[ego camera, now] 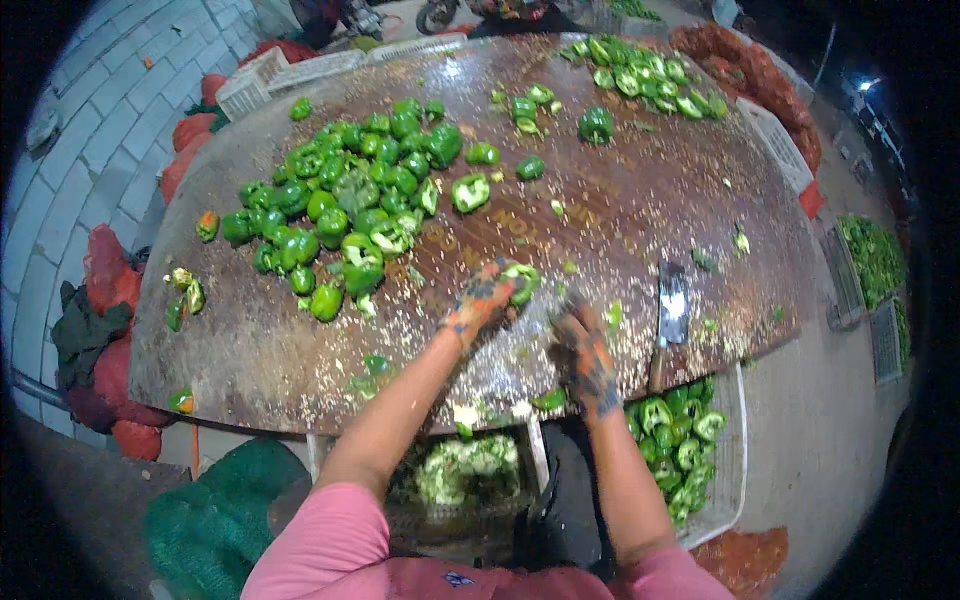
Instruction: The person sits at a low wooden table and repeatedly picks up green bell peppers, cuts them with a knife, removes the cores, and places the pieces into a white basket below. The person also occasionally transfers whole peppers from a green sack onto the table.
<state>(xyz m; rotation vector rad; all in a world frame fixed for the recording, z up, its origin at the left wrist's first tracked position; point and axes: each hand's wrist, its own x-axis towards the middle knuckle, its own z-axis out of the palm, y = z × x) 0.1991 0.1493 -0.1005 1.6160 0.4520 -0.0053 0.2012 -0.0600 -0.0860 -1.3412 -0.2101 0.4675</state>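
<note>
My left hand point(482, 300), in a stained orange and dark glove, holds a cut green bell pepper point(523, 285) above the seed-strewn wooden table point(510, 360). To its right, my right hand point(583, 349) is in a similar glove, low over the board; its fingers are blurred, and whether it holds anything cannot be told. A cleaver point(672, 304) lies flat further right, its wooden handle at the near edge. Left of my hands spreads a heap of green bell peppers point(360, 184), mostly whole, with several cut open. One opened pepper point(471, 193) lies at the heap's right side.
Cut pepper pieces point(652, 79) lie at the far right. Below the near edge stand a crate of opened peppers point(731, 480) and a container of pale pepper scraps point(469, 469). Red mesh sacks point(112, 270) and a green mesh sack point(217, 510) border the left side.
</note>
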